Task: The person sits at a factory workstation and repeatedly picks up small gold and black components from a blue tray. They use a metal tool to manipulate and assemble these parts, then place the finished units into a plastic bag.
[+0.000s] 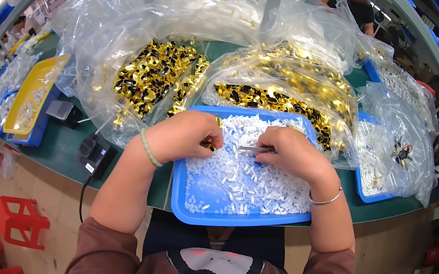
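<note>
My left hand [182,136] is closed over the far left part of a blue tray [181,208], with small gold metal pieces [208,144] between its fingers. Across from it, my right hand [295,155] pinches a pair of thin metal tweezers [252,148], whose tips point left toward the left hand. Under both hands the tray holds many small white plastic parts [282,189], heaped at the far side and right and thinner at the near left. Whether the tweezers' tips grip a part is too small to tell.
Behind the tray lie clear plastic bags with gold and black parts [146,78]. A yellow tray [39,88] on a blue one, a small grey box [63,111] and a black power adapter [95,153] stand left. Another blue tray [370,192] is at right. A person [349,6] is beyond.
</note>
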The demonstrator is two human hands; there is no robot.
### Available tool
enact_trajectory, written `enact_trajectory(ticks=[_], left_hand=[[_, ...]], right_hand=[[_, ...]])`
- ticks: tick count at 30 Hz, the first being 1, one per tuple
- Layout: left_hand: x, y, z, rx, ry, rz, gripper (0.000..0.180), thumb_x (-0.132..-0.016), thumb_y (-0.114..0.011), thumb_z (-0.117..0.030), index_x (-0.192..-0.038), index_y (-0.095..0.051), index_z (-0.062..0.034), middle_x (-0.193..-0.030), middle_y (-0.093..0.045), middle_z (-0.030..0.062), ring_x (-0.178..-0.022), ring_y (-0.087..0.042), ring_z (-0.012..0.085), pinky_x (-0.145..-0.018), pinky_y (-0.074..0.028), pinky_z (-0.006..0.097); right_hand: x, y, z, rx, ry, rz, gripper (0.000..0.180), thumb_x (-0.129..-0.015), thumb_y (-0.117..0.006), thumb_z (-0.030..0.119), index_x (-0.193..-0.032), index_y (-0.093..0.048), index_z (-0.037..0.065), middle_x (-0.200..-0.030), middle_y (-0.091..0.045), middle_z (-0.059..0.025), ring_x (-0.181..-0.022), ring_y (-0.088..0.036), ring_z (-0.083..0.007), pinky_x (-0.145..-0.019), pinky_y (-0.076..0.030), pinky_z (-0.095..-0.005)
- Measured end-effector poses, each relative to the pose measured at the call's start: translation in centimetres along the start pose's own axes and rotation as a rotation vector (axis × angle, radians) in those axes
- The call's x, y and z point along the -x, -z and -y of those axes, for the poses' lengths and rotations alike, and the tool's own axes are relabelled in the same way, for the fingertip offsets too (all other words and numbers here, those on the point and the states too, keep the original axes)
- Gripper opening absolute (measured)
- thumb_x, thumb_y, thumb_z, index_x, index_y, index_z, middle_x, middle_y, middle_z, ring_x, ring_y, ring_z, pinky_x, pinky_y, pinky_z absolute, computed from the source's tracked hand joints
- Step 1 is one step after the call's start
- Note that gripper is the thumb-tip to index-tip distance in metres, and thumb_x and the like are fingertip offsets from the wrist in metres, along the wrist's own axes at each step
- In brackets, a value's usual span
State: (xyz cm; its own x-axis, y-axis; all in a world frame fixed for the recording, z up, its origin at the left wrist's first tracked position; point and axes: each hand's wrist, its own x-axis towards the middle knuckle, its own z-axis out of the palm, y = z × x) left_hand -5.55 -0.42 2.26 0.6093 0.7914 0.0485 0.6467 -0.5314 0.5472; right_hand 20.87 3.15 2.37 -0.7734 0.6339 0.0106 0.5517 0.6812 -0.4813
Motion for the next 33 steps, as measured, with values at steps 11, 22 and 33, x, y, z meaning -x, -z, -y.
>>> enact_trajectory(ticks=[11,22,33], left_hand=[[-0.3,0.0,0.0,-0.007,-0.117,-0.107,0.032,-0.072,-0.064,0.003,-0.103,-0.065,-0.0016,-0.099,-0.065,0.0119,-0.088,-0.064,0.0254,-0.078,-0.05,0.032],[-3.3,-2.2,-0.3,0.888,-0.005,-0.205,0.038,-0.091,-0.059,-0.002,-0.129,-0.055,-0.0014,-0.118,-0.063,0.0079,-0.104,-0.061,0.0124,-0.086,-0.053,0.026],[-3.4,-2.8,-1.4,1.212,0.084,-0.272,0.04,-0.096,-0.054,-0.006,-0.136,-0.046,-0.002,-0.121,-0.062,0.008,-0.103,-0.061,0.0103,-0.091,-0.051,0.023]], right_hand=[[0.1,0.8,0.5,0.018,0.018,-0.116,0.017,-0.076,-0.073,0.01,-0.087,-0.065,0.0,-0.082,-0.066,-0.0146,-0.077,-0.062,-0.0317,-0.069,-0.048,-0.0382],[-0.6,1.1,1.6,-0.366,-0.075,-0.461,0.015,-0.081,-0.073,0.01,-0.088,-0.066,-0.002,-0.07,-0.058,-0.005,-0.06,-0.047,-0.012,-0.057,-0.04,-0.0275],[-0.8,0.6,1.7,-0.48,-0.065,-0.421,0.013,-0.083,-0.071,0.007,-0.094,-0.07,0.0,-0.075,-0.064,-0.0019,-0.066,-0.051,-0.0061,-0.06,-0.042,-0.0226]])
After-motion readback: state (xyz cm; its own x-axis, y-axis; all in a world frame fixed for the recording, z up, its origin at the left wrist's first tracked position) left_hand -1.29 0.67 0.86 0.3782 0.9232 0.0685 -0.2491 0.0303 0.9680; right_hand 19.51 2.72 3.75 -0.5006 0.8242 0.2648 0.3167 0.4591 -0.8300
